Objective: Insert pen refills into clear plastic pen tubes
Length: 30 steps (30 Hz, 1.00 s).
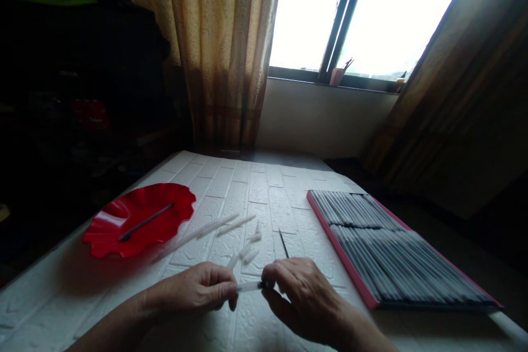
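Near the table's front, my left hand (212, 286) is closed in a pinch on one end of a clear plastic tube (249, 286). At the tube's other end, where a small dark piece shows, the fingers of my right hand (299, 291) are closed. Just beyond my right hand, a thin dark pointed rod (283, 242) sticks out; whether that hand holds it or it lies on the table I cannot tell. Short clear pieces (249, 256) and long clear tubes (236, 225) lie scattered past my hands.
To the left stands a red wavy-rimmed dish (99, 231) with one dark pen-like stick (148, 221) in it. A pink-edged box (325, 228) packed with rows of thin grey sticks (404, 253) lies on the right. White brick-patterned covering (258, 195) spans the table.
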Each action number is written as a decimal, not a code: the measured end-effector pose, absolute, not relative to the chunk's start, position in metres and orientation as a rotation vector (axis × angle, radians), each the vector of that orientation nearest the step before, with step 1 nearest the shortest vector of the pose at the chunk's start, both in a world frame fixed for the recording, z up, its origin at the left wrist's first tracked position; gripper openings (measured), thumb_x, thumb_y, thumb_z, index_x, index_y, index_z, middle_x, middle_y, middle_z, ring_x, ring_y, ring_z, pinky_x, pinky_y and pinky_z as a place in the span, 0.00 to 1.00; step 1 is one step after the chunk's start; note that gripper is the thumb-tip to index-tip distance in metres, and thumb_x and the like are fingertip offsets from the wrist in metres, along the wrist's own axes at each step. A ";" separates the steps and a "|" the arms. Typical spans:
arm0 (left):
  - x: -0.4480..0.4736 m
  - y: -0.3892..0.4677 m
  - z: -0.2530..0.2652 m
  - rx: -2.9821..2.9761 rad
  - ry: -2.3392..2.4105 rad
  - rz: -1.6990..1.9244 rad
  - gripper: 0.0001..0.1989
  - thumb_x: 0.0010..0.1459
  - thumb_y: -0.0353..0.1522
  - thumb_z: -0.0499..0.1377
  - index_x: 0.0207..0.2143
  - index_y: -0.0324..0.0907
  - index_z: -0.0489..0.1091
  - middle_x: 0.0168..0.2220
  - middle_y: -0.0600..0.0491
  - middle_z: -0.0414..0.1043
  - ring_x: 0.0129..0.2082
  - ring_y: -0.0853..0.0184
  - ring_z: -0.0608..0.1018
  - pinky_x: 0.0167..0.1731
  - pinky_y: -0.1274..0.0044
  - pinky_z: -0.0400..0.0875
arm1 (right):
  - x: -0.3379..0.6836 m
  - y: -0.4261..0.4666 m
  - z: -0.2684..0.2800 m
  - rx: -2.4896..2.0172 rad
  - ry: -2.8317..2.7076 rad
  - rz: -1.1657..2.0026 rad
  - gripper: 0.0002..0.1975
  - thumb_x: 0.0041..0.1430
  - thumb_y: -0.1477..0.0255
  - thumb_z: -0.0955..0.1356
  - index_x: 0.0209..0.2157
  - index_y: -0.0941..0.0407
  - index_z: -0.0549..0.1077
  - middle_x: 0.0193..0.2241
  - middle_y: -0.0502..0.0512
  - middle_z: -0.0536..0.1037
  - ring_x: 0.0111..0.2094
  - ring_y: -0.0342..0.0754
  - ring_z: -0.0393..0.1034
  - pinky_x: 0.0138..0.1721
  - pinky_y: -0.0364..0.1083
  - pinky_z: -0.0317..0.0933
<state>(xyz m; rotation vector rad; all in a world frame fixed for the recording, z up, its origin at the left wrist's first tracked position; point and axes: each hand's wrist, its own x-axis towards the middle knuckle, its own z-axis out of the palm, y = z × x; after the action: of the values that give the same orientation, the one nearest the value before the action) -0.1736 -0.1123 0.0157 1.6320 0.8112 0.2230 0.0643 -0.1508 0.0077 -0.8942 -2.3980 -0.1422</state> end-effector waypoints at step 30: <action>-0.174 -0.113 0.016 1.653 0.816 0.206 0.27 0.55 0.56 0.54 0.26 0.41 0.71 0.19 0.63 0.52 0.20 0.74 0.54 0.19 0.80 0.46 | 0.065 -0.149 0.010 -0.923 -2.460 -0.167 0.13 0.68 0.67 0.58 0.30 0.55 0.67 0.20 0.47 0.74 0.19 0.43 0.67 0.23 0.44 0.51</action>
<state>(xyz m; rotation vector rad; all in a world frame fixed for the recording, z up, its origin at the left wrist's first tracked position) -0.1738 -0.1131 0.0165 1.6535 0.8158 0.2057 0.0655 -0.1486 0.0103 -0.9235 -2.4605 -0.1669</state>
